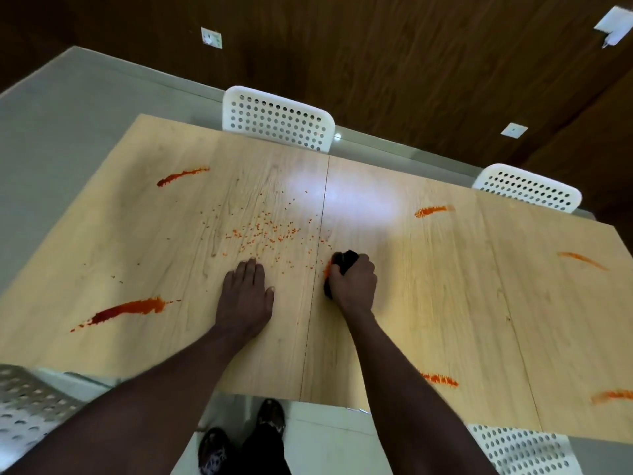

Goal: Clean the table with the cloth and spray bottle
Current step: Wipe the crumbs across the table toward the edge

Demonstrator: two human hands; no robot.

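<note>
Two red smears lie unwiped on the left of the table (pixel 428 303). The far-left smear (pixel 181 175) is thin, at 10 o'clock from the table's middle. The near-left smear (pixel 126 308) is thicker and darker, at 8 o'clock.

The left hand (pixel 245 296) lies flat on the wood with its fingers straight and together. Its grip is released and it holds nothing, so it seems to serve as a brace. It is best kept planted there, clear of the wiping path.

Beyond its fingertips, from 12 to 1 o'clock, the crumbs (pixel 263 231) are scattered as small orange bits reaching the table's seam.

Just right of the seam, the right hand (pixel 352 286) has its grip clenched round the cloth (pixel 347 260), a dark wad pressed to the table. Orange bits sit at the cloth's left edge, so the step in hand looks like gathering the crumbs.

To do it well, loosen the wad so that a broader face meets the wood. Draw the crumbs into one pile with short overlapping strokes, and keep the cloth off the wet smears until the dry bits are gone.

From the right hand, the far-right smear (pixel 433 210) lies at 1 o'clock, the right smear (pixel 582 260) at 3 o'clock and the near-right smear (pixel 440 379) at 5 o'clock. All three look dry and will probably need spray. The spray bottle is not in view.
</note>
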